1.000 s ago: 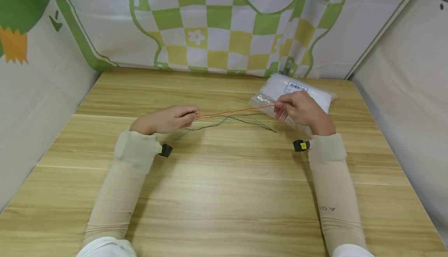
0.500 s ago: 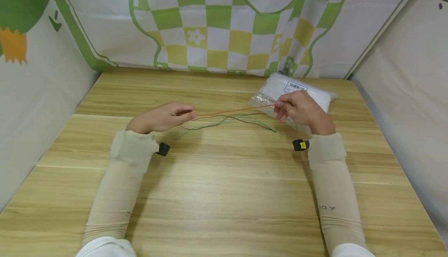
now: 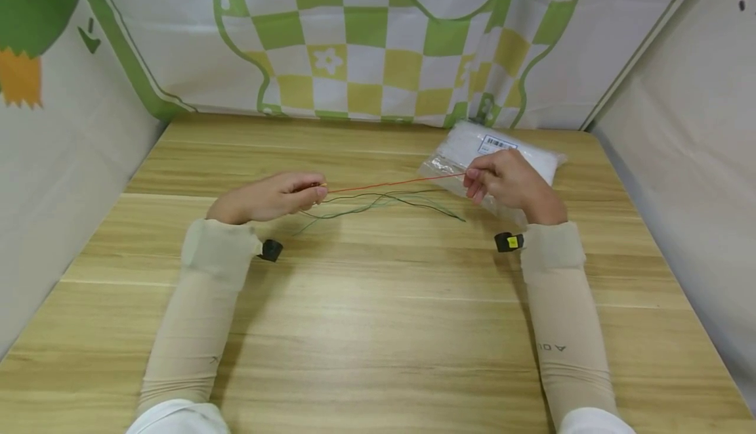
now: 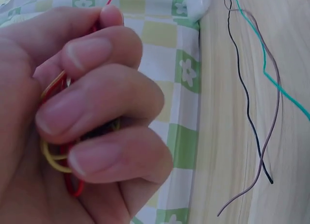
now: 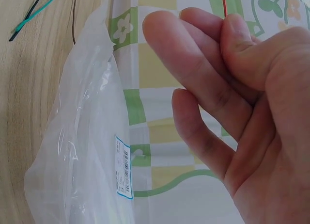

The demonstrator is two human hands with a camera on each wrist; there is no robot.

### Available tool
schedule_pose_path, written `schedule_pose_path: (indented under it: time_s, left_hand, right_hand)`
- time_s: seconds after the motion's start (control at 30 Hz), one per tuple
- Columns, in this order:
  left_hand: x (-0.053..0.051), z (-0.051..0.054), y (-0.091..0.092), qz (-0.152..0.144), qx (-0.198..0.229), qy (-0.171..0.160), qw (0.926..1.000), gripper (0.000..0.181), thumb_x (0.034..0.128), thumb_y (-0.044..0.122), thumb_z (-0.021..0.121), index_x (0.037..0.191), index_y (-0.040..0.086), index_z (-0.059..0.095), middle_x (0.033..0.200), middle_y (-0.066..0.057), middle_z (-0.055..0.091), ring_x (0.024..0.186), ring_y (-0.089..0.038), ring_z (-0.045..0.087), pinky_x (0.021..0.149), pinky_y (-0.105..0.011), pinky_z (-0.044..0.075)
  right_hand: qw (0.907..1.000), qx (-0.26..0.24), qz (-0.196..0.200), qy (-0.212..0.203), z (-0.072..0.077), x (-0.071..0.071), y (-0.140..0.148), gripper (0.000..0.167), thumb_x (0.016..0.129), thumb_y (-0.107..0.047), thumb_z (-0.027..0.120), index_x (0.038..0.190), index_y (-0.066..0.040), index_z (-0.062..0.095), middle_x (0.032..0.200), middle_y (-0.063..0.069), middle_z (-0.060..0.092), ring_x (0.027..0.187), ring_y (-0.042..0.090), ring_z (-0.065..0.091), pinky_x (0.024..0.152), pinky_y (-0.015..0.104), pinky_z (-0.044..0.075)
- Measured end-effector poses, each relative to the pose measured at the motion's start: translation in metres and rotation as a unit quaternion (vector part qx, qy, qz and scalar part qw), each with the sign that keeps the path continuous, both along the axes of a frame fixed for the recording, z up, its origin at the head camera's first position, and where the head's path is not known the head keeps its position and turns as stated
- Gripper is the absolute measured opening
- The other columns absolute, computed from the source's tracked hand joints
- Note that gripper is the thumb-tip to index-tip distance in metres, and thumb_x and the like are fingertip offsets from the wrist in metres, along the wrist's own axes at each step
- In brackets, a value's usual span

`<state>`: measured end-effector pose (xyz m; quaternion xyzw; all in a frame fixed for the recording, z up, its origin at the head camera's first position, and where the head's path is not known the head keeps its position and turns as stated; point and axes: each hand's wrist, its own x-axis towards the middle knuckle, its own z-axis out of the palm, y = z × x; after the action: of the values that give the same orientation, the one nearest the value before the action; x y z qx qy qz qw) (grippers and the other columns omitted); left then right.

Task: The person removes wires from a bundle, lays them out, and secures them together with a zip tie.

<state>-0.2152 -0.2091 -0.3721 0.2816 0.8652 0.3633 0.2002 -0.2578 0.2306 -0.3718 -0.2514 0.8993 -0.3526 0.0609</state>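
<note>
A thin red wire [image 3: 396,183] runs nearly straight between the two hands, above the table. My left hand [image 3: 268,196] grips its left end; in the left wrist view, curled fingers also hold loops of yellow wire [image 4: 54,161] and red wire. The other end is pinched between thumb and fingers of my right hand [image 3: 514,181], whose remaining fingers are loosely bent. Below the red wire, a black wire [image 4: 248,105], a brown wire [image 4: 276,100] and a green wire [image 4: 290,98] lie crossing on the table. What lies deep in the left palm is hidden.
A clear plastic bag [image 3: 463,142] with white contents and a barcode label [image 5: 124,168] lies behind and under the right hand. The wooden table [image 3: 378,342] is bounded by a printed cloth [image 3: 366,60] at the back and pale walls at both sides.
My left hand has moved slightly left and away from me, and the red wire has lifted a little at that end. My right hand keeps its pinch in nearly the same place.
</note>
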Motion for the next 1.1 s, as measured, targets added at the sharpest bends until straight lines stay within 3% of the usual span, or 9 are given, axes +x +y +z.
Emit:
schedule_pose_path:
  time_s: [0.1,0.2,0.33,0.4,0.57,0.73,0.9,1.1]
  left_hand:
    - [0.000,0.002,-0.002,0.004,0.005,-0.016,0.9999,0.040,0.1148,0.039,0.044,0.096,0.005,0.052,0.076,-0.005,0.043,0.066,-0.014,0.040,0.066,-0.029,0.040]
    - [0.000,0.002,-0.010,0.014,0.012,-0.028,0.9994,0.040,0.1150,0.038,0.043,0.097,0.003,0.052,0.075,-0.004,0.043,0.063,-0.013,0.037,0.063,-0.028,0.038]
    - [0.001,0.003,-0.026,0.041,0.018,-0.026,0.9987,0.040,0.1157,0.033,0.042,0.094,0.001,0.052,0.073,-0.005,0.043,0.059,-0.011,0.036,0.060,-0.027,0.038]
    - [0.002,0.003,-0.034,0.057,0.022,-0.020,0.9979,0.039,0.1159,0.029,0.042,0.091,0.000,0.051,0.072,-0.004,0.043,0.058,-0.010,0.035,0.059,-0.027,0.038]
    - [0.001,0.004,-0.042,0.081,0.034,0.014,0.9960,0.037,0.1159,0.024,0.042,0.089,0.000,0.049,0.074,-0.005,0.042,0.063,-0.012,0.037,0.064,-0.027,0.039]
    - [-0.002,0.002,-0.036,0.096,-0.005,0.062,0.9935,0.032,0.1150,0.024,0.045,0.095,0.001,0.056,0.082,-0.009,0.050,0.072,-0.017,0.045,0.069,-0.030,0.041]
    - [-0.004,-0.001,-0.022,0.099,-0.056,0.113,0.9871,0.026,0.1123,0.027,0.053,0.098,0.007,0.059,0.084,-0.007,0.053,0.074,-0.019,0.046,0.069,-0.032,0.040]
    - [-0.005,-0.004,0.000,0.084,-0.073,0.157,0.9814,0.016,0.1093,0.027,0.060,0.108,0.011,0.063,0.083,-0.003,0.057,0.072,-0.018,0.049,0.068,-0.034,0.042]
  right_hand:
    - [0.9999,-0.009,0.001,-0.004,0.000,0.000,0.000,0.028,0.108,-0.001,0.053,0.093,0.004,0.076,0.081,0.014,0.076,0.066,0.022,0.075,0.072,0.038,0.063]
    - [1.0000,0.001,-0.004,0.004,0.000,0.000,0.002,0.028,0.109,-0.003,0.053,0.094,0.003,0.077,0.082,0.013,0.077,0.067,0.019,0.075,0.073,0.030,0.062]
    - [0.9988,0.016,-0.045,-0.004,0.001,0.002,0.016,0.028,0.109,-0.003,0.051,0.098,0.004,0.077,0.084,0.014,0.077,0.068,0.017,0.075,0.073,0.027,0.062]
    - [0.9977,0.017,-0.064,-0.016,0.002,0.003,0.025,0.028,0.109,-0.002,0.050,0.101,0.006,0.076,0.085,0.015,0.077,0.068,0.018,0.075,0.071,0.032,0.063]
    - [0.9983,0.022,-0.054,-0.008,0.004,0.002,0.029,0.028,0.109,-0.004,0.051,0.101,0.006,0.075,0.087,0.016,0.077,0.070,0.018,0.075,0.074,0.035,0.063]
    - [0.9985,0.013,-0.050,0.016,0.009,0.002,0.022,0.028,0.110,-0.007,0.052,0.100,0.004,0.075,0.084,0.013,0.077,0.068,0.013,0.074,0.074,0.023,0.060]
    - [0.9973,-0.042,-0.061,0.007,0.014,0.008,0.018,0.028,0.111,-0.008,0.052,0.098,0.005,0.074,0.079,0.013,0.073,0.063,0.013,0.071,0.065,0.022,0.058]
    - [0.9942,-0.102,-0.024,0.021,0.021,0.011,0.012,0.029,0.110,-0.005,0.051,0.097,0.011,0.072,0.075,0.009,0.070,0.061,0.011,0.068,0.061,0.024,0.059]
